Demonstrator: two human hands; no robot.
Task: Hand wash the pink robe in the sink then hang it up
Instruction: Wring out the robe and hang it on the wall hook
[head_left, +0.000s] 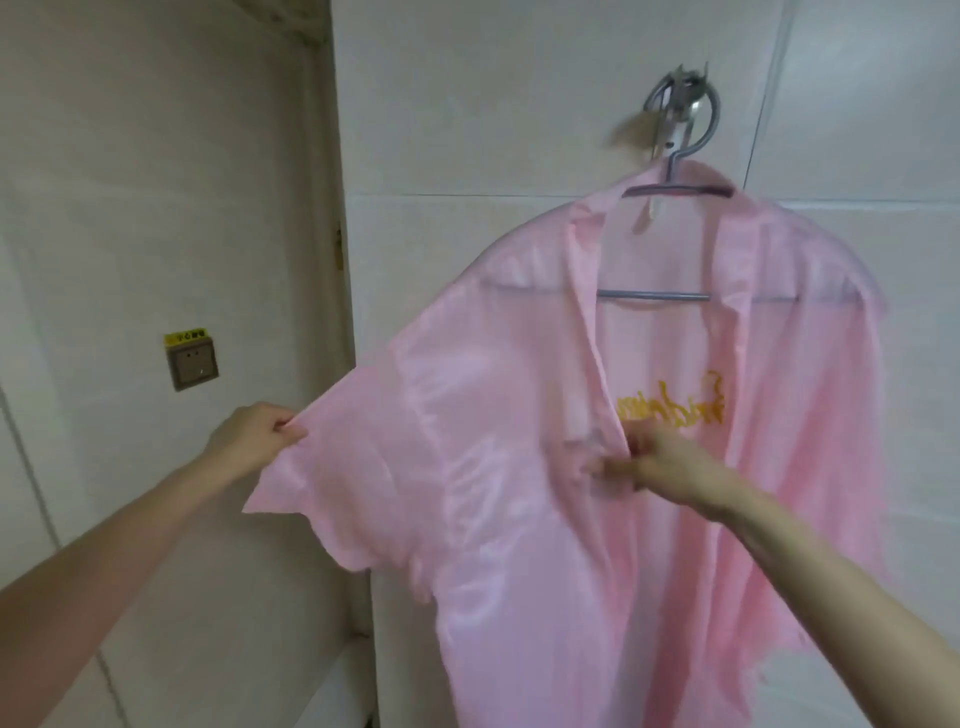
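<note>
"Judging by where things stood, how far along was the job?"

"Nearly finished, I'd say. The thin, glossy pink robe (519, 467) was draped on a grey metal hanger (675, 191), which hung from a shiny metal wall hook (681, 106) on the white tiled wall (519, 104). No sink was in view. I took the washing as done, with only the straightening left."

"What were the hands doing?"

"The left hand (254, 436) was out to the side. Its fingers were curled, pinching the edge of one short sleeve and holding it stretched out below a beige wall socket (191, 364) with a yellow label. The right hand (660, 462) was at the front opening, fingers bent and pinching the edge of the front panel just below the yellow embroidered lettering (670, 410). That hand was blurred, so I couldn't tell how much cloth it had."

"And the robe itself?"

"It looked sheer, with slick, shiny patches down the front that I read as wet. The grey bar of the hanger showed through the cloth. The stretched sleeve pulled that shoulder wide, while the other side hung slack beside the wall. The lower part was rumpled and would want smoothing."
</note>
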